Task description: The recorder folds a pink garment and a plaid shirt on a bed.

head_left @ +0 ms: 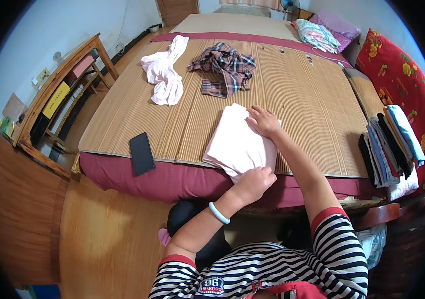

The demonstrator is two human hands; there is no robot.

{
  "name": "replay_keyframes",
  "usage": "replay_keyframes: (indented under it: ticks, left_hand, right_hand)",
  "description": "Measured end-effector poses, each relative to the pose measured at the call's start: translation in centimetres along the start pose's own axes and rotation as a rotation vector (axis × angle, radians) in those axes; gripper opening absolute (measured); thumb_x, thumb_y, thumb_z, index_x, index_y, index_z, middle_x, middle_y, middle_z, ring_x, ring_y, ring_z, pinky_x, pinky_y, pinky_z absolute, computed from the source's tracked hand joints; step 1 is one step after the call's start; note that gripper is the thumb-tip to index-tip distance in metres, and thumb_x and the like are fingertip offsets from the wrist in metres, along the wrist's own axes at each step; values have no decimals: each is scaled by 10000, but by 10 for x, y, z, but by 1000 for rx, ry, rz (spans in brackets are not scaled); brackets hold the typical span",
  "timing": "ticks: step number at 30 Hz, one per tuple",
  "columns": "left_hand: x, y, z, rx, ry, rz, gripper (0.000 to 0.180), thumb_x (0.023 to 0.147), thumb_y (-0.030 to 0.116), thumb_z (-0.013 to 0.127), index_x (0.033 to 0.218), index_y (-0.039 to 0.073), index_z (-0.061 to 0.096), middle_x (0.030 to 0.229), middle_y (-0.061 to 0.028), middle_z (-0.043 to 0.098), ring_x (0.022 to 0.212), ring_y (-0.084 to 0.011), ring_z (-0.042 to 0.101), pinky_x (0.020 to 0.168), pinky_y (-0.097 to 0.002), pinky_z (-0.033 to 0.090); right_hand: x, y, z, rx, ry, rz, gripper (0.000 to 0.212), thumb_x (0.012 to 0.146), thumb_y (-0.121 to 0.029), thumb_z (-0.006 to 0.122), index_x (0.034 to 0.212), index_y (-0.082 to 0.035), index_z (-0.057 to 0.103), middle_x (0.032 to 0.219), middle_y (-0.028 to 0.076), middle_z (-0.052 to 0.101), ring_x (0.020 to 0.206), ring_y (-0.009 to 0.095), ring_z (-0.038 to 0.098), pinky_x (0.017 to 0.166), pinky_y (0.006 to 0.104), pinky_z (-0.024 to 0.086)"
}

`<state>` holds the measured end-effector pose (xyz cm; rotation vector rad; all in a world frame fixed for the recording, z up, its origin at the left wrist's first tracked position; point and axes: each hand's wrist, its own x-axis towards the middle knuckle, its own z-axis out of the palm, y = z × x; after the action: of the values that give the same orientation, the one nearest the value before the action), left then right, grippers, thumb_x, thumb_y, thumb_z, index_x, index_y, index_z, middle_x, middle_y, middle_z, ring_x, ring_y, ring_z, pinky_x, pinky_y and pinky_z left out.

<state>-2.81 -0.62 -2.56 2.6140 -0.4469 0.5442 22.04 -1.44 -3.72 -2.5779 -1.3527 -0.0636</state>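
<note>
Both your hands are on the folded pale-pink cloth [237, 142] at the bed's near edge: left hand [255, 182] fisted on its near corner, right hand [264, 121] flat on the far end.

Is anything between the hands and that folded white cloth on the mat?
Nothing visible. The left hand grips the white cloth at its near edge and the right hand lies flat on its far corner. The phone, white garment and plaid shirt lie apart on the mat.
</note>
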Motion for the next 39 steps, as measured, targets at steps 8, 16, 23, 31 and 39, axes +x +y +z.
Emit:
replay_keyframes:
  ticks: [8, 16, 23, 31, 39]
  left_hand:
    - [5, -14, -33, -99, 163, -56, 221, 812, 207, 740, 982, 75, 685, 943, -95, 655, 879, -292, 617, 811, -391, 511]
    - [-13, -48, -31, 413, -202, -688, 929, 912, 687, 501, 1560, 49, 313, 1586, -331, 247, 1506, -450, 189, 1222, -556, 94]
    - [-16, -49, -36, 409, -313, -724, 957, 911, 717, 462, 1579, 58, 267, 1595, -341, 207, 1506, -474, 159, 1204, -611, 57]
    - [-14, -48, -40, 432, -440, -722, 926, 913, 695, 476, 1536, 20, 353, 1585, -336, 243, 1499, -474, 180, 1191, -632, 111]
    - [-12, -50, -37, 348, -366, -712, 963, 902, 694, 502, 1587, 68, 246, 1617, -320, 169, 1524, -438, 138, 1197, -618, 108]
  right_hand:
    - [1, 4, 5, 13, 46, -15, 602, 1007, -536, 389, 1457, -151, 499, 1524, 118, 453, 1412, 280, 425, 1172, 487, 297]
    - [-3, 0, 1, 55, 24, -1, 595, 997, -514, 431, 1445, -129, 505, 1498, 129, 471, 1416, 285, 416, 1167, 495, 296]
    - [-7, -57, -12, -2, -40, -219, 635, 1009, -515, 442, 1521, -142, 401, 1600, 133, 334, 1513, 288, 255, 1225, 584, 135]
    - [3, -83, 16, 94, -146, -403, 649, 1039, -535, 312, 1562, -151, 336, 1641, 106, 277, 1531, 248, 215, 1250, 500, 102]
    - [27, -37, 0, -30, -167, 75, 694, 1025, -568, 299, 1583, -155, 294, 1653, 115, 244, 1544, 246, 175, 1249, 519, 83]
